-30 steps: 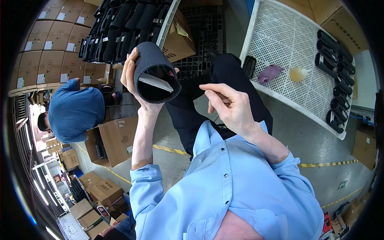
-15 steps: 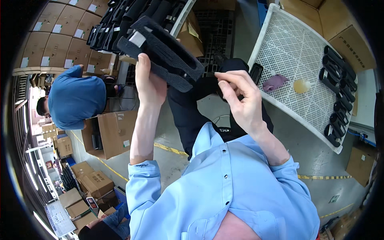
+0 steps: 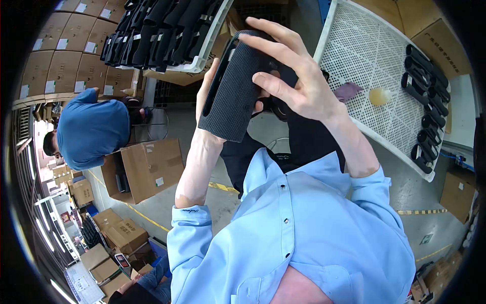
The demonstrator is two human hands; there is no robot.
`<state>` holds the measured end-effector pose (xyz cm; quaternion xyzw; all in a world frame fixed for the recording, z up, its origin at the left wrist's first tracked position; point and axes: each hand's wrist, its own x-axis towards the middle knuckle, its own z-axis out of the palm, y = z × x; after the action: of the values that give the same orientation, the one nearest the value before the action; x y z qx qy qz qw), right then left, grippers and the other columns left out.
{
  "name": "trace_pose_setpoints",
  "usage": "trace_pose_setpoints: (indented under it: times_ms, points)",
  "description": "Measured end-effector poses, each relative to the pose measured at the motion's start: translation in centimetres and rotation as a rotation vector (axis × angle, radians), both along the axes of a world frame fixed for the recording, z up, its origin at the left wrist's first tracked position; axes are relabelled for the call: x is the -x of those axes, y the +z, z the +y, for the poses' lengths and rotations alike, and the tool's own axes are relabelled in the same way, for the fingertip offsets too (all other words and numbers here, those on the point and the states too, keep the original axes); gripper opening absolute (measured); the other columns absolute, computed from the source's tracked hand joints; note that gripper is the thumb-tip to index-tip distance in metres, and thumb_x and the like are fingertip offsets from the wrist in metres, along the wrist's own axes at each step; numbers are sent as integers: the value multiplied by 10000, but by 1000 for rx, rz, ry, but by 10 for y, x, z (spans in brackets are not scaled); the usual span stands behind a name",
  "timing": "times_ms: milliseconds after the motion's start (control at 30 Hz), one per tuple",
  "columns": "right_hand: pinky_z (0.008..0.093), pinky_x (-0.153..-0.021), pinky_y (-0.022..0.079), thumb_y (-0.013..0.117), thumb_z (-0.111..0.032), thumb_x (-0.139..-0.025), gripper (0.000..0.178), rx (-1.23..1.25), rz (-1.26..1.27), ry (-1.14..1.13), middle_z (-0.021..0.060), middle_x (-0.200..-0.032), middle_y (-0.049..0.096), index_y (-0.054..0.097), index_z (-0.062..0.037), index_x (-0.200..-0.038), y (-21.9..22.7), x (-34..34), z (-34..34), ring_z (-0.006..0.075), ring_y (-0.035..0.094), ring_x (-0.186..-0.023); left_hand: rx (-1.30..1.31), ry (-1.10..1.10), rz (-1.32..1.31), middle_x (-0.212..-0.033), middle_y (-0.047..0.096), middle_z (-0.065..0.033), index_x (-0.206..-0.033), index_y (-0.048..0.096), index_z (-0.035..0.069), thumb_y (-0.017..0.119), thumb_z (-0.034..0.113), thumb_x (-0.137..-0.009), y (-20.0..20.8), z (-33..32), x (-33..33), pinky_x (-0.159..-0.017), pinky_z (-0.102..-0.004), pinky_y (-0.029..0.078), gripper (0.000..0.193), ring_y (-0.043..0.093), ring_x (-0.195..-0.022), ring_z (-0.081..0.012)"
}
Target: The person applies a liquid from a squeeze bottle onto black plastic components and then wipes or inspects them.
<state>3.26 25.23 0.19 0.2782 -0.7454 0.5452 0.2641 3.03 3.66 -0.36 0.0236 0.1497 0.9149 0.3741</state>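
A black speaker housing [image 3: 230, 96], hollow and covered in woven mesh, is held up in front of me with a long slot along its left side. My left hand [image 3: 205, 93] grips it from behind and below; the thumb runs up the left edge and fingertips show at its right. Over its top and right side lies my right hand [image 3: 309, 83], fingers spread and thumb beside the mesh. Whether the right fingers press on the housing or only rest there I cannot tell.
At upper left a pale tray [image 3: 205, 55] holds rows of black housings. On the right, a white perforated tray [image 3: 362, 61] carries more black pieces, a purple cloth [image 3: 348, 92] and a yellowish round thing [image 3: 379, 96]. A person in blue [image 3: 93, 131] works beside an open carton [image 3: 154, 167].
The housing has turned so its mesh outer face shows instead of its open inside. My right hand has come up and left onto it; the left has shifted right.
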Motion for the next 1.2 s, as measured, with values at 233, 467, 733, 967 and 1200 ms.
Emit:
trace_pose_setpoints:
  times_ms: [233,467,733,967,1200]
  points:
    - [491,-1224,398,848,-325,-883,622,-251,-139,286,59,-1445,548,621,-198,-1448,6,6,22,286,506,-1378,30,-205,-40,-1092,643,-295,-1422,494,-51,454,512,-1093,-1,-11,6,-561,-400,686,653,734,-884,-465]
    - [476,-1203,415,893,-259,-830,684,-120,-290,307,73,-1447,539,598,-144,-1437,-11,-18,17,279,538,-1339,419,-147,32,-1067,673,-270,-1378,529,-70,478,457,-1101,24,-14,-7,-588,-402,683,597,748,-897,-409]
    - [452,-1158,441,888,-166,-825,689,295,-430,297,93,-1444,526,545,-71,-1414,-36,-32,10,264,579,-1279,1398,45,625,-1327,617,-257,-1392,560,-49,474,397,-1116,35,-16,-11,-791,-379,654,532,736,-1054,-340]
    - [451,-1156,441,884,-150,-827,662,470,-527,303,104,-1446,513,549,-63,-1391,-41,-50,-1,265,577,-1281,1113,523,1084,-1457,538,-209,-1517,469,5,644,344,-1029,25,-3,-32,-1007,-440,560,620,636,-1253,-348]
    - [431,-1139,463,845,-113,-866,620,426,-411,203,128,-1462,507,535,-50,-1398,-56,-62,-29,262,582,-1280,1156,345,944,-1456,527,-204,-1584,368,26,907,245,-775,18,8,-43,-1103,-506,489,997,587,-1300,-372]
